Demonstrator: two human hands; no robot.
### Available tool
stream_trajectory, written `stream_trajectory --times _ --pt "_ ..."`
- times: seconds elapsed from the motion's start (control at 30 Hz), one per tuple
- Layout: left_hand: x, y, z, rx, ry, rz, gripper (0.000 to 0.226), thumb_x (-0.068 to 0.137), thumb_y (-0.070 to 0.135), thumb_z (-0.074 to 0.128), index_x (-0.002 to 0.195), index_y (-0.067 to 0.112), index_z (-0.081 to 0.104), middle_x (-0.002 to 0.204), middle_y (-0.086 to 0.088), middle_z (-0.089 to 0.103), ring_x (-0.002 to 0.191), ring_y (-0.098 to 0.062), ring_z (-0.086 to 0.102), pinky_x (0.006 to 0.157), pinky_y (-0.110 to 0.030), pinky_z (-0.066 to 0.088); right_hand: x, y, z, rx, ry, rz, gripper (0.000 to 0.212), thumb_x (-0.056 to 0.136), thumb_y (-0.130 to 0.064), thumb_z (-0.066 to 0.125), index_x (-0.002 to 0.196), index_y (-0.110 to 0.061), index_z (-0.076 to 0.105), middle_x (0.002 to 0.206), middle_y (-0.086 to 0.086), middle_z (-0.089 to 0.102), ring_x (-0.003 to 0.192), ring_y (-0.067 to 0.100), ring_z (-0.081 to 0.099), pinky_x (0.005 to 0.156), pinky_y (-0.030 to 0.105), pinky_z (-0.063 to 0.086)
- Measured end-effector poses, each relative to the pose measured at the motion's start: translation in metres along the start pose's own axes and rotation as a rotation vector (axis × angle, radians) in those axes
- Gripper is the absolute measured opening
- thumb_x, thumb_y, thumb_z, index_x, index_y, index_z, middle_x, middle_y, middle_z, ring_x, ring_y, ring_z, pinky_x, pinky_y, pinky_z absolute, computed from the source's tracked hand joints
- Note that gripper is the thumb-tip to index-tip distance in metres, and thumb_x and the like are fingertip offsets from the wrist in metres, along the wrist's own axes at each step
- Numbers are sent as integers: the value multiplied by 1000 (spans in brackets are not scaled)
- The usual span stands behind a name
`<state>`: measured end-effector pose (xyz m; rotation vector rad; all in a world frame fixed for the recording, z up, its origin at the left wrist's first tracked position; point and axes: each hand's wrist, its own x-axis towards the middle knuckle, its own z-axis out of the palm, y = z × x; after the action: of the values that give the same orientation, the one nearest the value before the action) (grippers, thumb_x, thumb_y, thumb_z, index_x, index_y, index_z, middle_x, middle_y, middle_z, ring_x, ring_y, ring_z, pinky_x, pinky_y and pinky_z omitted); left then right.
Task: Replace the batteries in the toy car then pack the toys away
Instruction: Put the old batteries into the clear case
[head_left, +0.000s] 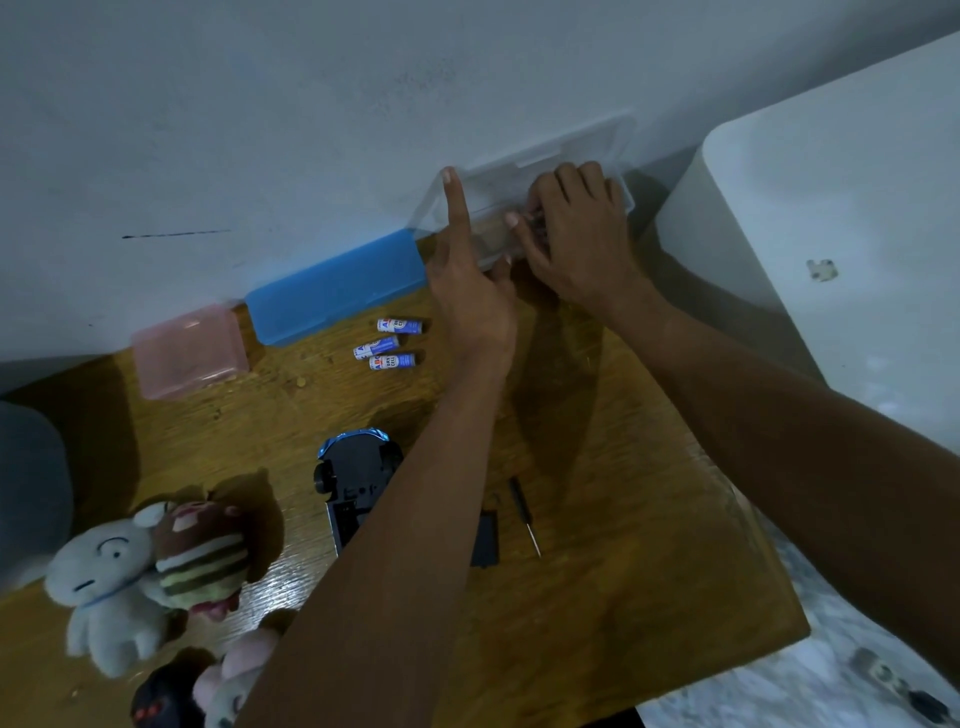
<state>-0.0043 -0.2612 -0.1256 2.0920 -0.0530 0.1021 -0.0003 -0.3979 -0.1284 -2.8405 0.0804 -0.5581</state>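
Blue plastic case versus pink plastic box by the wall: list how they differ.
The blue plastic case is long and narrow; the pink plastic box is short and nearly square. The blue one is opaque and saturated, the pink one pale and translucent. The blue one lies nearer the hands. Both are shut and lie on the wooden table.

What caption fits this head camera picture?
Both hands reach into a clear box while three batteries and toy car wait.

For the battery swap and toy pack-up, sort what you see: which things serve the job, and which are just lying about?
Job:
toy car
three batteries
screwdriver
battery cover
clear box, under both hands
plush toys

Lying about:
white appliance
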Motion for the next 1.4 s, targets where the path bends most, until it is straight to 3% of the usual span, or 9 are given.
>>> stream_trajectory --times 0.2,0.37,0.5,0.63,0.8,0.93,1.1,1.27,1.4 --pt "-2 3 -1 16 11 -10 100 87 -1 74 161 33 16 133 -3 60 115 -12 56 88 -15 45 4 1 -11 71 211 55 40 97 -38 57 131 -18 61 107 12 65 97 30 59 79 37 48" --pt "-4 7 -2 -46 -2 -73 96 88 -3 71 161 33 20 141 -4 55 123 -6 50 92 -7 41 3 4 -21 19 228 95 22 94 -37 62 114 -28 66 113 11 61 104 30 56 80 40 47" --pt "-5 8 -3 12 22 -75 75 88 -5 71 152 22 43 138 -5 58 119 -3 48 97 -14 42 -17 8 -20 -1 135 100 20 93 -35 59 112 -30 64 122 2 61 121 28 49 92 42 33" --pt "-6 13 -5 130 -1 -31 53 90 2 72 140 13 59 141 -10 58 132 -23 52 109 -24 40 -35 8 -17 62 34 136 20 95 -35 57 110 -26 67 124 1 61 127 27 43 100 49 31" --pt "-8 15 -6 123 -54 -92 57 91 23 76 144 17 57 148 -16 51 139 -29 47 113 -32 39 -33 5 -21 229 69 385 38 93 -52 59 123 -29 65 141 5 52 133 27 42 108 42 37" --pt "-8 14 -4 94 -60 -103 51 97 24 69 145 17 55 155 -19 43 147 -31 37 119 -43 37 -29 7 -20 398 -4 585 49 94 -48 63 138 -26 58 155 10 39 142 26 38 113 39 42" --pt "-7 17 -4 95 -52 -119 50 96 21 69 144 16 55 157 -19 40 150 -30 31 122 -36 28 -29 9 -20 434 -42 600 51 93 -49 64 138 -26 58 157 11 38 144 27 37 114 40 42" --pt "-6 17 -3 134 -80 -123 50 98 23 67 145 16 54 158 -17 40 151 -30 30 123 -41 29 -26 9 -23 339 -99 576 51 93 -54 61 138 -29 57 155 10 39 141 29 40 107 46 48" --pt "-3 23 -13 135 -162 -161 50 99 19 65 147 17 52 159 -17 38 150 -29 30 124 -35 25 -17 2 -38 145 -225 582 49 96 -54 55 140 -32 53 155 10 36 142 33 33 108 47 38"
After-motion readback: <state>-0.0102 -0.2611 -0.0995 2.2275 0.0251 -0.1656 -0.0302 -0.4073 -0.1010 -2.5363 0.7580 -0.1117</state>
